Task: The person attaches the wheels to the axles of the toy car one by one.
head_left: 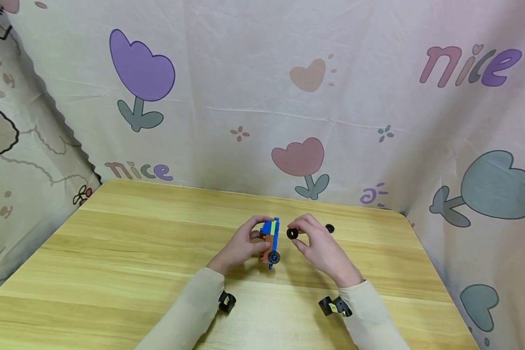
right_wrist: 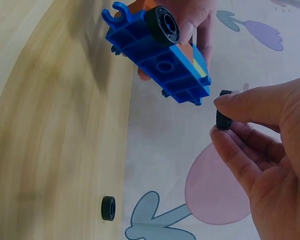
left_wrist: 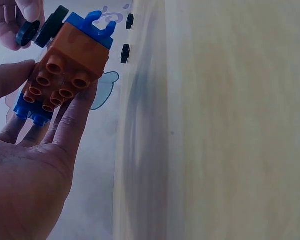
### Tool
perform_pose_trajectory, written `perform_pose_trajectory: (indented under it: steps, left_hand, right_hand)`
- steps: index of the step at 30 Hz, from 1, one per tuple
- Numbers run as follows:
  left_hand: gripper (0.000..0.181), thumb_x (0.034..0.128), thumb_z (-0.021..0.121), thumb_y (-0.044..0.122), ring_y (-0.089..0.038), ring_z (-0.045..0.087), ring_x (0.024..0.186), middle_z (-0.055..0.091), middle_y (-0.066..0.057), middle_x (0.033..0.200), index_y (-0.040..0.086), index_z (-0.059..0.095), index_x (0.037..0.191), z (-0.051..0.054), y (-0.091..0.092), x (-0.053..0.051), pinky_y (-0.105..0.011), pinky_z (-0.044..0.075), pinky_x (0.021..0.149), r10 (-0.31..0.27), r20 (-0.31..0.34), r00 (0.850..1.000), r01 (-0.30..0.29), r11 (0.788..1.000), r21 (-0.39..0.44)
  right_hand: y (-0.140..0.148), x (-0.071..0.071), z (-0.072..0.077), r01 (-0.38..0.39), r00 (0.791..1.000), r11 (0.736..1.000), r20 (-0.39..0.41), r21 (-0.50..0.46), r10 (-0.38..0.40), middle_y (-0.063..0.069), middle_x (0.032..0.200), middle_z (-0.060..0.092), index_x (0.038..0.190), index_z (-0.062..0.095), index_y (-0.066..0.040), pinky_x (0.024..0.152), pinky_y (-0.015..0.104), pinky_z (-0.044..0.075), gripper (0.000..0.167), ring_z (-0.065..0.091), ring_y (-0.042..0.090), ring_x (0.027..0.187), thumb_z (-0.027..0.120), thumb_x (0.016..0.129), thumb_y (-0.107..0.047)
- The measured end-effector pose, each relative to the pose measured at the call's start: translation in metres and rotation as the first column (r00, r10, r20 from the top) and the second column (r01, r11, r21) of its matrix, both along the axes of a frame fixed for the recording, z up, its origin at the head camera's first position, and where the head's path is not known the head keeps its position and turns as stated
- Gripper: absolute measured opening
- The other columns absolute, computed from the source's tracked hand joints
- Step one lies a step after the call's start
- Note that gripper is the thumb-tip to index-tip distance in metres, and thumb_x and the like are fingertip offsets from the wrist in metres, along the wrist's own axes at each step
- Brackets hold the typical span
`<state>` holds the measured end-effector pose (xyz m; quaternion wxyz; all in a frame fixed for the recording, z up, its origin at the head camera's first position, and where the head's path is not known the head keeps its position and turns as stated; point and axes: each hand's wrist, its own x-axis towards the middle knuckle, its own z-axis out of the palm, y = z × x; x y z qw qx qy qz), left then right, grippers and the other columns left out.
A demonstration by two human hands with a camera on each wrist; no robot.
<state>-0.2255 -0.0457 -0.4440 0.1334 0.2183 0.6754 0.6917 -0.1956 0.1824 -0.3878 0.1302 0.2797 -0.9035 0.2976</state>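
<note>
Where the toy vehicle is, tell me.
In the head view, the left hand holds the toy vehicle left of the black wheel in the right hand.

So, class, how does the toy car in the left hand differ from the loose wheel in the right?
The toy car is mostly blue and orange; the loose wheel is black. The toy car is long and blocky; the loose wheel is small and round. The left hand grips the toy car; the right hand pinches the loose wheel. Both are held.

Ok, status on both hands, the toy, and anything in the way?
Left hand gripping toy vehicle, right hand pinching black wheel. One fitted wheel on toy vehicle. Two loose wheels on table, neither between the hands.
</note>
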Motion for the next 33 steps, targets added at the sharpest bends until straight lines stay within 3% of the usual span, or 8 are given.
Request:
perform_pose_trajectory:
  steps: [19, 24, 33]
  left_hand:
    - [0.053, 0.0938, 0.061, -0.005, -0.032, 0.060, 0.107, 0.038, -0.017, 0.144, 0.010, 0.043, 0.142, 0.004, -0.003, 0.001, -0.041, 0.055, 0.082, -0.022, 0.009, 1.000, 0.022, 1.000, -0.015]
    - [0.053, 0.0944, 0.060, -0.005, -0.033, 0.060, 0.107, 0.039, -0.020, 0.142, 0.009, 0.042, 0.142, 0.005, -0.003, 0.002, -0.042, 0.055, 0.082, -0.033, 0.005, 0.999, 0.033, 0.999, -0.011]
    - [0.053, 0.0939, 0.058, -0.009, -0.034, 0.059, 0.109, 0.036, -0.014, 0.146, 0.009, 0.042, 0.141, 0.004, 0.000, 0.002, -0.039, 0.055, 0.082, -0.036, -0.003, 0.999, 0.036, 0.999, -0.023]
  right_hand:
    - [-0.019, -0.003, 0.003, -0.061, 0.998, 0.998, -0.023, -0.014, 0.060, 0.000, 0.111, 0.058, 0.112, 0.066, -0.002, 0.085, 0.035, 0.054, 0.031, 0.063, 0.018, 0.099, 0.074, 0.084, 0.005]
    - [-0.023, -0.005, 0.000, -0.046, 0.998, 0.999, -0.034, -0.019, 0.046, 0.001, 0.110, 0.058, 0.112, 0.066, -0.002, 0.084, 0.035, 0.054, 0.031, 0.063, 0.018, 0.099, 0.075, 0.083, 0.005]
    - [-0.025, -0.006, -0.003, 0.006, 1.000, 1.000, -0.027, 0.011, -0.006, -0.003, 0.111, 0.057, 0.114, 0.066, -0.007, 0.084, 0.030, 0.052, 0.033, 0.061, 0.016, 0.099, 0.078, 0.083, -0.001]
